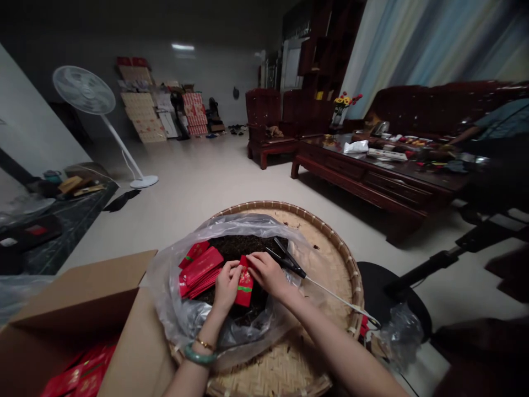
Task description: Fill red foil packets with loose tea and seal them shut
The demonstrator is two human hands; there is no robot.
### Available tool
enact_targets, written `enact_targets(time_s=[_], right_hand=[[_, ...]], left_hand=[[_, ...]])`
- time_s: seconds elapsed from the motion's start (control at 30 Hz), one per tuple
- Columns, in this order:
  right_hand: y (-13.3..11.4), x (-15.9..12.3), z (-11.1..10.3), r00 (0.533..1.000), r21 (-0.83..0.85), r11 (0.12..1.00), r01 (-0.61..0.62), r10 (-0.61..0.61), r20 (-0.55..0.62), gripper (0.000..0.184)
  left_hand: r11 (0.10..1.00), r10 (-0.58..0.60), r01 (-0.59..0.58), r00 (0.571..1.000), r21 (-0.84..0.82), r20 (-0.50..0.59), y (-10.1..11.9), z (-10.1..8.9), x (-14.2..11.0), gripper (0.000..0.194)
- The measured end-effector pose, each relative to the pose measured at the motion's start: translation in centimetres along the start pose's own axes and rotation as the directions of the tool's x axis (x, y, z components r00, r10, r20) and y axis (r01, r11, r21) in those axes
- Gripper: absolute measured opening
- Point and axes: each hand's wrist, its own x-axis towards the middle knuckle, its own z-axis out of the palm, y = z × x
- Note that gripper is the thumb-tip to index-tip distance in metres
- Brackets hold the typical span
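My left hand and my right hand both pinch the top end of a small red packet, which has gold print and a green band. The fingers of both are closed on it. Under my hands, a clear plastic bag lies open around dark, loose, leaf-like material. A pile of flat red packets rests on it, left of my left hand. Just beyond my right hand lies a black two-armed clamp tool, like a hair straightener, its jaws apart and a white cord trailing right.
The bag sits on a round woven bamboo tray. At left, an open cardboard box holds several red packets. A black stand base is right of the tray. Beyond are a white fan and a wooden table.
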Motion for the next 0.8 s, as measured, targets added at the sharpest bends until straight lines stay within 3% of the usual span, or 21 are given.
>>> enact_targets(time_s=[0.2, 0.63, 0.8], right_hand=[[0.3, -0.3, 0.7, 0.991, 0.047, 0.994, -0.098, 0.102, -0.091, 0.035], [0.0, -0.7, 0.6, 0.991, -0.122, 0.991, 0.054, -0.068, -0.112, 0.030], [-0.1, -0.8, 0.4, 0.997, -0.113, 0.993, 0.013, -0.022, -0.077, 0.017]], left_hand=[[0.999, 0.003, -0.002, 1.000, 0.042, -0.017, -1.1, 0.0, 0.0, 0.028], [1.000, -0.012, 0.013, 0.999, 0.023, -0.050, -1.5, 0.0, 0.0, 0.026], [0.994, 0.028, -0.032, 0.999, 0.105, 0.033, -1.1, -0.1, -0.3, 0.022]])
